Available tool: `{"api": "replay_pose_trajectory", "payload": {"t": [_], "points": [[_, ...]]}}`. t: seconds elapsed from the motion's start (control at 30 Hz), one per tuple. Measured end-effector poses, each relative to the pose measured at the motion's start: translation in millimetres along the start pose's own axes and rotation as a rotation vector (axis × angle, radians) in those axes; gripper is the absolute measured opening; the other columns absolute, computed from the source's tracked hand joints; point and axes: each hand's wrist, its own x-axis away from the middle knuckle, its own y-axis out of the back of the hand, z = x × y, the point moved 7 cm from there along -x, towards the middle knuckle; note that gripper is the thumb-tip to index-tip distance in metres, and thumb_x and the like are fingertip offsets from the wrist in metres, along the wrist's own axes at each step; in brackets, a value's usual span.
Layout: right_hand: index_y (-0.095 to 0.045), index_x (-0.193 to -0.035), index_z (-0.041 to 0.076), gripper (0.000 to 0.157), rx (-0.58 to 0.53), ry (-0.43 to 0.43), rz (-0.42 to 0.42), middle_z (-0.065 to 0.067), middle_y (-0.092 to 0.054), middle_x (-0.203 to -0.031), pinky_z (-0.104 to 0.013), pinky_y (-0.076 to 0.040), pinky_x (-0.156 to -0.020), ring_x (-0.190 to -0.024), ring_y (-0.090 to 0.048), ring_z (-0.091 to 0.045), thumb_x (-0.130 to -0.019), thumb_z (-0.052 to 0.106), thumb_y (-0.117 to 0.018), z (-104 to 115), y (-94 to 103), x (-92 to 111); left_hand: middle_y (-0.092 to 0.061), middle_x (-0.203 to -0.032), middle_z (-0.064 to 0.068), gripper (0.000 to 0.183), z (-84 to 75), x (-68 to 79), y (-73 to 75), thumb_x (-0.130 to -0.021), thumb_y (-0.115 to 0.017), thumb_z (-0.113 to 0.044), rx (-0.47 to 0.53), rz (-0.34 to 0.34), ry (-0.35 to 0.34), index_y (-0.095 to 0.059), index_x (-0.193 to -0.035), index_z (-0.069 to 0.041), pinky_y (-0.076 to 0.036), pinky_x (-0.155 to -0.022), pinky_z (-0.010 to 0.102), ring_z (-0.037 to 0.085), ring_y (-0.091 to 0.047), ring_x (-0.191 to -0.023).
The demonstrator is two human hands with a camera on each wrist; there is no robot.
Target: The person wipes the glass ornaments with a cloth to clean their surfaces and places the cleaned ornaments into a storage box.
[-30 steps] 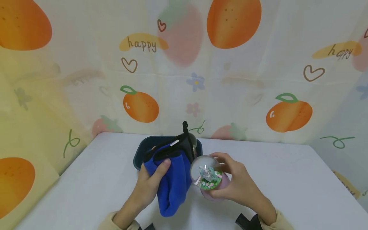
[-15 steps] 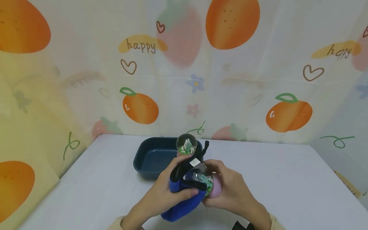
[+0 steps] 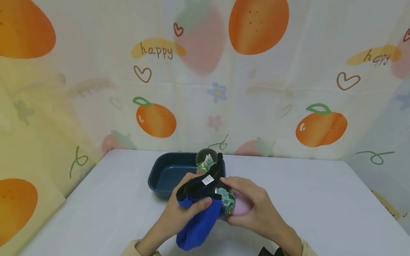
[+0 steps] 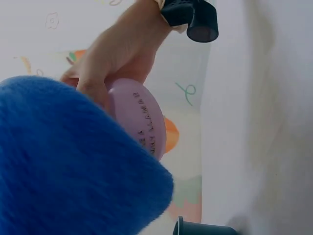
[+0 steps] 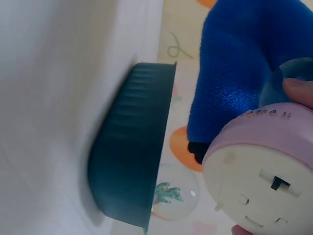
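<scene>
My left hand (image 3: 172, 216) grips a fuzzy blue cloth (image 3: 198, 231) with a black edge and a small white label. In my right hand (image 3: 261, 206) is a snow globe tipped on its side, its lilac base (image 3: 242, 203) toward the palm. The globe's clear ball, with green and teal figures inside, meets the cloth and is partly covered by it. Raised lettering runs round the base (image 4: 139, 115) in the left wrist view. From the right wrist, the white underside (image 5: 244, 181) shows a black switch (image 5: 279, 183).
Behind the hands stands a dark teal tray (image 3: 161, 177) on the white table (image 3: 304, 199). A second snow globe (image 3: 206, 160) is at the tray's right end, partly hidden by the cloth. A fruit-patterned sheet (image 3: 256, 89) hangs behind the table.
The cloth and the snow globe, apart a second ago, have come together. My right hand has turned the globe's ball into the cloth, and both have since shifted slightly left.
</scene>
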Motion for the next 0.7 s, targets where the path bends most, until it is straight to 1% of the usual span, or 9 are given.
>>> {"api": "replay_pose_trajectory", "payload": {"t": [0.1,0.17,0.23,0.27,0.33,0.47,0.53,0.6,0.7], "points": [[-0.06,-0.135,0.013,0.086,-0.009,-0.023,-0.015,-0.005,-0.063,-0.128,-0.018,-0.05,-0.092,-0.115,-0.06,-0.014,-0.056,0.006,-0.093,-3,0.2,0,-0.067,-0.12,0.007,0.034,-6.1,-0.7,5.5,-0.092,-0.068,-0.01,-0.014,-0.074,-0.079,-0.06,-0.125,-0.015,-0.05,-0.094,0.027,0.011,-0.062,-0.112],[-0.06,-0.134,0.012,0.087,-0.016,-0.04,-0.03,-0.004,-0.063,-0.125,-0.019,-0.052,-0.088,-0.111,-0.061,-0.014,-0.054,0.006,-0.093,-5,0.8,0,-0.068,-0.122,0.011,0.032,-9.3,-0.7,8.0,-0.093,-0.066,-0.006,-0.015,-0.105,-0.124,-0.062,-0.124,-0.01,-0.05,-0.096,0.027,0.01,-0.062,-0.114],[-0.061,-0.133,0.013,0.087,-0.021,-0.056,-0.049,-0.004,-0.065,-0.122,-0.02,-0.053,-0.086,-0.108,-0.062,-0.014,-0.052,0.006,-0.094,-6,2.1,0,-0.068,-0.122,0.012,0.032,-10.1,-0.8,9.3,-0.092,-0.066,-0.004,-0.01,-0.118,-0.136,-0.062,-0.124,-0.009,-0.049,-0.097,0.026,0.01,-0.062,-0.114],[-0.061,-0.132,0.013,0.087,-0.02,-0.06,-0.057,-0.004,-0.066,-0.12,-0.02,-0.054,-0.085,-0.107,-0.062,-0.014,-0.052,0.006,-0.094,-6,3.0,0,-0.068,-0.122,0.011,0.033,-9.2,-0.9,9.3,-0.092,-0.067,-0.006,-0.004,-0.114,-0.123,-0.062,-0.125,-0.01,-0.049,-0.097,0.026,0.009,-0.062,-0.113],[-0.062,-0.131,0.012,0.086,-0.015,-0.052,-0.068,-0.004,-0.068,-0.116,-0.019,-0.054,-0.084,-0.102,-0.063,-0.015,-0.051,0.006,-0.094,-5,4.6,0,-0.065,-0.125,0.009,0.041,-7.2,-1.4,6.9,-0.091,-0.07,-0.01,0.013,-0.072,-0.089,-0.058,-0.129,-0.012,-0.049,-0.097,0.029,0.012,-0.061,-0.114],[-0.063,-0.131,0.01,0.083,0.019,-0.052,-0.057,-0.005,-0.067,-0.114,-0.018,-0.053,-0.083,-0.1,-0.064,-0.017,-0.053,0.005,-0.093,-3,5.5,0,-0.054,-0.135,0.002,0.069,1.2,0.2,-5.5,-0.083,-0.08,-0.02,0.064,0.077,0.059,-0.04,-0.141,-0.024,-0.048,-0.098,0.036,0.02,-0.058,-0.117],[-0.064,-0.132,0.012,0.083,0.055,-0.065,-0.042,-0.003,-0.065,-0.117,-0.016,-0.052,-0.086,-0.104,-0.063,-0.017,-0.054,0.006,-0.093,-3,4.9,1,-0.05,-0.138,0.0,0.082,4.1,1.9,-11.2,-0.079,-0.084,-0.02,0.082,0.128,0.112,-0.033,-0.143,-0.029,-0.047,-0.1,0.039,0.023,-0.056,-0.12],[-0.064,-0.131,0.013,0.082,0.092,-0.066,-0.034,-0.004,-0.064,-0.121,-0.016,-0.051,-0.09,-0.109,-0.062,-0.018,-0.055,0.006,-0.093,-3,4.3,2,-0.05,-0.138,0.0,0.089,4.7,3.1,-13.5,-0.076,-0.087,-0.02,0.078,0.133,0.121,-0.03,-0.144,-0.03,-0.046,-0.101,0.037,0.022,-0.056,-0.12],[-0.064,-0.131,0.014,0.082,0.137,-0.042,-0.038,-0.005,-0.063,-0.125,-0.016,-0.049,-0.095,-0.114,-0.061,-0.018,-0.054,0.007,-0.093,-1,4.5,3,-0.052,-0.136,0.0,0.088,3.8,2.8,-13.1,-0.072,-0.088,-0.015,0.079,0.097,0.081,-0.034,-0.14,-0.027,-0.045,-0.102,0.033,0.021,-0.056,-0.12]]}}
